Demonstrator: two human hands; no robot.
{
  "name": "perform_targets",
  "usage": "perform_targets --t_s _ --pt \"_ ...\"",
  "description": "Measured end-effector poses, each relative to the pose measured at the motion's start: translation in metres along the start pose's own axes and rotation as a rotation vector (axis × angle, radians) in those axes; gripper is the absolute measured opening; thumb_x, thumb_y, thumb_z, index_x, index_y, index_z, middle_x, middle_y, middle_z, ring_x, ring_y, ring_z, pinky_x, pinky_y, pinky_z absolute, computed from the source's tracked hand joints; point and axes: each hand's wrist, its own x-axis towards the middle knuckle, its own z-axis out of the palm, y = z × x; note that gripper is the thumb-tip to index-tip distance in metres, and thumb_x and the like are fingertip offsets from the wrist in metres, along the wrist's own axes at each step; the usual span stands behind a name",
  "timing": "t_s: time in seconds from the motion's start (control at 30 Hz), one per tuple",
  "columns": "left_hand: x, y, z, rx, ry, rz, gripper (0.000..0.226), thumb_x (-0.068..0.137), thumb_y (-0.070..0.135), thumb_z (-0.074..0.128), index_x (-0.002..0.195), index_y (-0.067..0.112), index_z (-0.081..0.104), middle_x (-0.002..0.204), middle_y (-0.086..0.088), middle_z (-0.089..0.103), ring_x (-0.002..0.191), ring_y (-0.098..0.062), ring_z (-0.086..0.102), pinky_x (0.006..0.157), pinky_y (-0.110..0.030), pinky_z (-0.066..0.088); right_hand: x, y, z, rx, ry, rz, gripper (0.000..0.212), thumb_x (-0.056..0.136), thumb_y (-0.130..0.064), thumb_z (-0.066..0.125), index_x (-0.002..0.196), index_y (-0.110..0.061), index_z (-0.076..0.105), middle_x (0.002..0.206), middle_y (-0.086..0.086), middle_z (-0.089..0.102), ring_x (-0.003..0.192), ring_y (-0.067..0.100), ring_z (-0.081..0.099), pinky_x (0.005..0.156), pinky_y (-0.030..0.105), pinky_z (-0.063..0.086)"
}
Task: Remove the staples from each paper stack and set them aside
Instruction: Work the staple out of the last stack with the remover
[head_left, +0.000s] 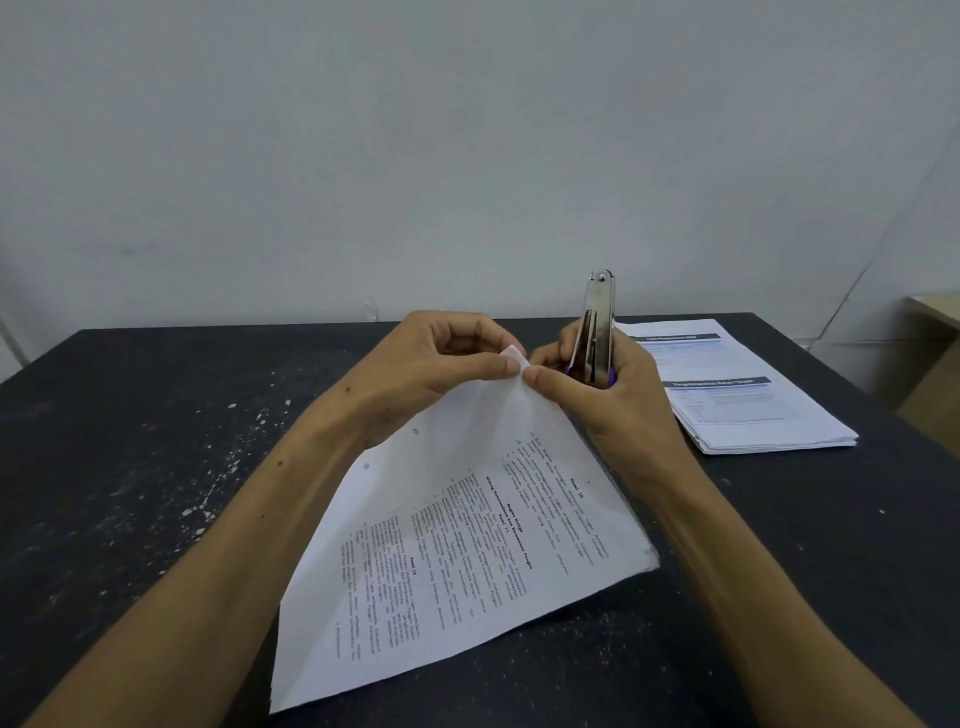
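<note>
The left hand (441, 364) pinches the raised corner of a printed paper stack (457, 545), whose lower part lies on the dark surface (130, 467). The right hand (597, 395) pinches the same corner with thumb and forefinger, its grip also curled round an upright metal stapler (597, 332). Another stack (737, 395) lies to the right, well apart
</note>
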Motion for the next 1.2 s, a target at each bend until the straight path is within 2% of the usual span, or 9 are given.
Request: perform_targets --t_s 0.17,0.43,0.5,0.6,0.73,0.8,0.97,1.07,1.2 --pt "0.003 -0.011 0.001 0.106 -0.004 -0.068 0.013 0.096 0.026 0.072 0.106 0.022 0.08 0.102 0.006 0.079 0.095 -0.013 0.076 0.085 -0.03 0.06 0.003 0.016 -0.003 -0.048 0.027 0.106 0.022 0.088 -0.01 0.079 0.09 -0.017 0.059 0.094 0.009 0.076 0.081 0.019 0.075 0.068 0.024 0.058" --pt "0.007 -0.029 0.01 0.033 -0.063 -0.138 0.013 0.097 0.023 0.07 0.107 0.016 0.072 0.103 -0.005 0.077 0.099 -0.027 0.075 0.088 -0.04 0.061 0.004 0.034 -0.008 -0.097 -0.013 0.148 0.023 0.086 -0.012 0.082 0.094 -0.012 0.06 0.092 0.009 0.076 0.078 0.016 0.072 0.068 0.023 0.056" --pt "0.008 -0.034 0.012 0.032 -0.058 -0.143 0.012 0.096 0.022 0.071 0.106 0.015 0.072 0.103 -0.006 0.077 0.099 -0.027 0.074 0.088 -0.038 0.06 0.005 0.038 -0.009 -0.115 -0.02 0.156 0.024 0.087 -0.014 0.082 0.092 -0.013 0.059 0.092 0.009 0.076 0.077 0.016 0.071 0.067 0.024 0.056" --pt "0.012 -0.045 0.014 0.031 -0.018 -0.155 0.01 0.096 0.022 0.072 0.104 0.017 0.074 0.1 -0.001 0.078 0.095 -0.019 0.075 0.083 -0.031 0.06 0.007 0.046 -0.009 -0.32 0.004 0.135 0.026 0.089 -0.029 0.08 0.089 -0.016 0.058 0.083 0.002 0.072 0.073 0.007 0.069 0.064 0.018 0.055" --pt "0.015 -0.067 0.019 0.007 0.089 -0.228 0.007 0.094 0.023 0.075 0.1 0.024 0.079 0.095 0.003 0.079 0.088 -0.016 0.076 0.078 -0.03 0.062 -0.002 0.052 -0.004 -0.54 0.11 0.031 0.036 0.101 -0.044 0.061 0.075 -0.021 0.052 0.068 -0.003 0.058 0.06 0.003 0.056 0.055 0.011 0.043" --pt "0.016 -0.078 0.021 -0.002 0.11 -0.256 0.007 0.093 0.023 0.076 0.099 0.025 0.08 0.094 0.002 0.079 0.086 -0.019 0.077 0.077 -0.031 0.064 -0.007 0.051 -0.002 -0.569 0.061 0.024 0.036 0.103 -0.043 0.056 0.074 -0.023 0.053 0.067 -0.005 0.057 0.057 0.002 0.052 0.054 0.01 0.042" --pt "0.017 -0.098 0.026 -0.023 0.19 -0.289 0.01 0.091 0.023 0.078 0.099 0.024 0.083 0.096 0.004 0.08 0.09 -0.022 0.077 0.083 -0.036 0.064 -0.009 0.067 -0.005 -0.655 -0.158 0.201 0.027 0.103 -0.043 0.058 0.089 -0.02 0.061 0.073 -0.003 0.071 0.059 0.005 0.065 0.06 0.019 0.049" --pt "0.021 -0.101 0.029 0.007 0.227 -0.298 0.008 0.089 0.026 0.08 0.096 0.026 0.084 0.097 0.007 0.079 0.093 -0.02 0.075 0.083 -0.034 0.062 -0.01 0.078 -0.003 -0.671 -0.184 0.304 0.023 0.104 -0.041 0.056 0.098 -0.02 0.061 0.077 -0.003 0.075 0.06 0.002 0.067 0.064 0.021 0.048" --pt "0.026 -0.1 0.03 0.048 0.223 -0.322 0.007 0.091 0.027 0.078 0.095 0.026 0.083 0.099 0.004 0.078 0.093 -0.022 0.074 0.082 -0.036 0.063 -0.006 0.081 0.001 -0.683 -0.178 0.325 0.022 0.105 -0.04 0.055 0.1 -0.019 0.061 0.078 -0.002 0.076 0.059 0.003 0.067 0.065 0.023 0.05"
